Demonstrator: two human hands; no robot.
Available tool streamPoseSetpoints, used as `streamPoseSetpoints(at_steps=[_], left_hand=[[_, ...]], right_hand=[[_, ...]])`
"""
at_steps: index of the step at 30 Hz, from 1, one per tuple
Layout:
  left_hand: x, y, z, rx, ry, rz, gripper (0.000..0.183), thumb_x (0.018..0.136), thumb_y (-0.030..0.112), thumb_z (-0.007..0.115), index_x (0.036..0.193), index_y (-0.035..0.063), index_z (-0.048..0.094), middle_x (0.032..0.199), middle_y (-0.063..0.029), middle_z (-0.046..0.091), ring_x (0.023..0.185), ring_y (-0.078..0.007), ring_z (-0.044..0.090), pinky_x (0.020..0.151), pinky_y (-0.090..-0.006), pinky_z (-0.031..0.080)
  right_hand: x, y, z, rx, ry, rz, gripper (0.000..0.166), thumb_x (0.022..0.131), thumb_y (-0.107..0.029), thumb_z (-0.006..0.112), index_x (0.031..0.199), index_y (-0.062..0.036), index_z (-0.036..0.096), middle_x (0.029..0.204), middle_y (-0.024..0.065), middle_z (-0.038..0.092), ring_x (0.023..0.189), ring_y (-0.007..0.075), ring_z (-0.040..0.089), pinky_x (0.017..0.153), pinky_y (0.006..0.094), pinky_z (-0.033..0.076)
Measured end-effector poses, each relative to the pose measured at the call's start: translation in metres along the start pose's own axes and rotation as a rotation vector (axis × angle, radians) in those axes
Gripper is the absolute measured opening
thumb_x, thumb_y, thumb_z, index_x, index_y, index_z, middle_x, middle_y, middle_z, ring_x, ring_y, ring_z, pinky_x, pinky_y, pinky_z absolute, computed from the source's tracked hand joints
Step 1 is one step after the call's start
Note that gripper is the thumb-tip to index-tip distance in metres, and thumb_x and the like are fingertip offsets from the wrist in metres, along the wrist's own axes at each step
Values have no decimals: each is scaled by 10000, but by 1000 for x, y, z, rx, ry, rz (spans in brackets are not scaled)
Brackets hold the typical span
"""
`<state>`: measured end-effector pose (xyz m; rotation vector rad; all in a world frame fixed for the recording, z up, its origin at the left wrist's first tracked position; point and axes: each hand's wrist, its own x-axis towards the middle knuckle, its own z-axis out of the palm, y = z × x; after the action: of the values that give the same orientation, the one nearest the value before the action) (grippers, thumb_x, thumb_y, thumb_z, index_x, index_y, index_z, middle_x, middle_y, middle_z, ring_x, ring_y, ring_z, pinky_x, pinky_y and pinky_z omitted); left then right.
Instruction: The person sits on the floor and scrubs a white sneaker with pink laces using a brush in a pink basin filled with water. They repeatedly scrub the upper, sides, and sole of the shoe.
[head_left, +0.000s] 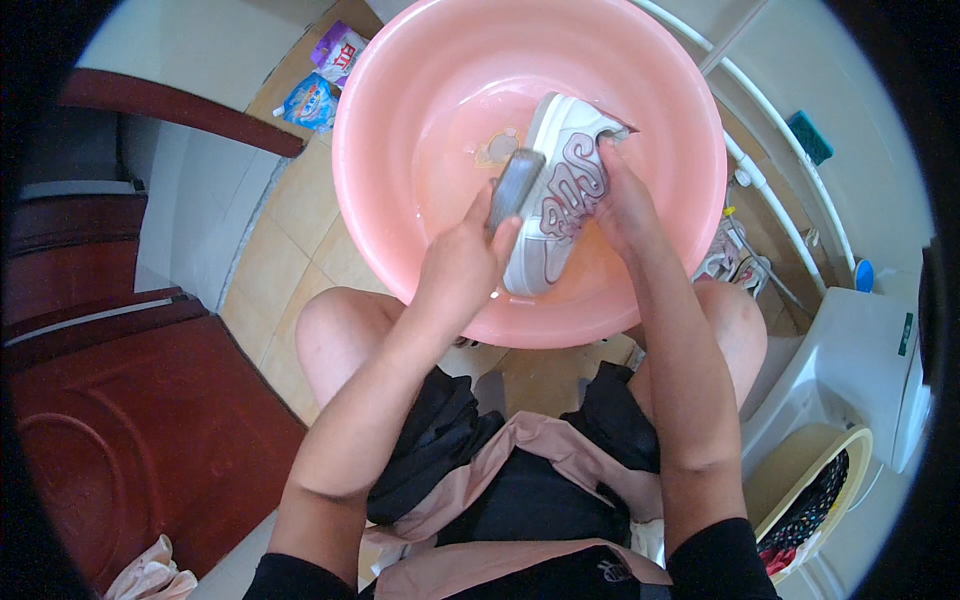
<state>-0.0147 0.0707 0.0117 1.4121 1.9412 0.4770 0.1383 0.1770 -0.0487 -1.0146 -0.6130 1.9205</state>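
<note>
A white sneaker (551, 202) with pinkish-outlined lettering on its side is held over a large pink plastic basin (375, 247), its toe pointing toward me. My right hand (626, 195) grips the shoe at its ankle opening. In my left hand (469, 255) is a grey brush (517, 184), slightly blurred, held against or close to the sole edge; its bristles cannot be made out. Some shallow liquid seems to lie in the basin, around a small printed figure on its bottom.
Two detergent pouches (307, 103) stand left of the basin on the tiled floor. White pipes (780, 206), a green scouring pad (810, 138) and a white toilet (847, 367) are on the right. A beige basin (787, 465) holds cloth. A dark red door (150, 435) is at left.
</note>
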Motion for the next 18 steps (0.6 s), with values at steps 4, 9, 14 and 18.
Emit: streamPoseSetpoints(at_steps=[4, 9, 14, 18], left_hand=[[56, 10, 2, 85, 151, 137, 517, 884, 309, 498, 1273, -17, 403, 824, -251, 627, 791, -418, 612, 718, -454, 483], [28, 9, 12, -33, 106, 134, 523, 884, 285, 507, 1299, -7, 381, 812, -270, 617, 770, -420, 612, 698, -464, 479], [-10, 2, 8, 75, 10, 22, 550, 885, 293, 522, 1316, -8, 360, 723, -232, 621, 689, -391, 625, 608, -446, 489], [-13, -8, 9, 144, 82, 0, 571, 876, 300, 543, 1319, -7, 355, 678, -204, 617, 651, -367, 630, 565, -425, 490]], right_hand=[[-1, -1, 8, -9, 11, 49, 378, 980, -332, 335, 1189, -56, 485, 1098, 63, 583, 999, 159, 564, 882, 350, 453], [1, -2, 0, 48, 33, 50, 416, 979, -363, 322, 1206, -48, 473, 1122, 71, 573, 1032, 185, 548, 878, 381, 446], [-14, -10, 8, -118, -19, 29, 447, 964, -379, 349, 1226, -31, 452, 1130, 93, 567, 1053, 213, 540, 873, 374, 437], [-27, -18, 10, -1081, -198, -213, 450, 883, -323, 516, 1153, 28, 439, 978, 193, 616, 929, 301, 608, 788, 384, 476]])
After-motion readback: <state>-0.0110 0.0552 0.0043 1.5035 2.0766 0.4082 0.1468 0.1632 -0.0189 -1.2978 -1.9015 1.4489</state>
